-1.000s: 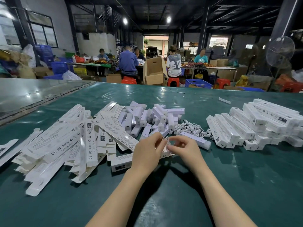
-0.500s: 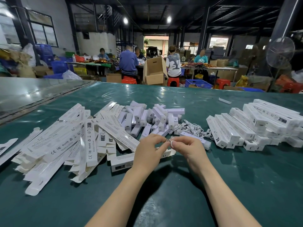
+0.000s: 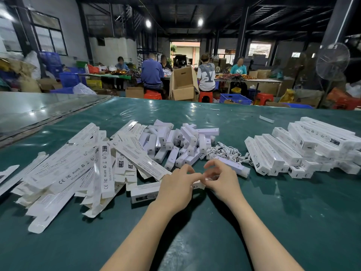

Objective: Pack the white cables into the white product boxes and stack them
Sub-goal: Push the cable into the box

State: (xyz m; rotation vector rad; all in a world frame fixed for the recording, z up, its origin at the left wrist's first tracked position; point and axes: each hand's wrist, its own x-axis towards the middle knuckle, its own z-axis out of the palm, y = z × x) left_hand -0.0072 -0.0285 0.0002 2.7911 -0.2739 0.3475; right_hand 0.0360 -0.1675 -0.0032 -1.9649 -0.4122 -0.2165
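Head view: green workshop table [image 3: 293, 222], left hand [image 3: 175, 190] and right hand [image 3: 224, 182], grips pinching box [image 3: 144, 193]

Table [image 3: 293, 222] front open; box stack [image 3: 312, 145] R.

Place: a packing floor in a factory or warehouse hall.
Desk: a long desk [image 3: 273, 222] under a green sheet, loaded with heaps of one kind of goods.
Stock: flat unfolded cartons [image 3: 64, 173] heaped at the left, small white units [image 3: 175, 141] in the middle, white cables [image 3: 226, 152] beside them, closed white boxes [image 3: 312, 145] stacked at the right.
Workers: several people [image 3: 152, 73] seated on red stools [image 3: 205, 95] at far tables [image 3: 263, 81] strewn with goods.
Containers: an open cardboard carton [image 3: 183, 85], blue crates [image 3: 235, 98] and more cartons on the floor.
Building: dark steel-beam roof, bare ceiling lamps [image 3: 148, 23], a wide doorway [image 3: 185, 51], a pedestal fan [image 3: 332, 61].
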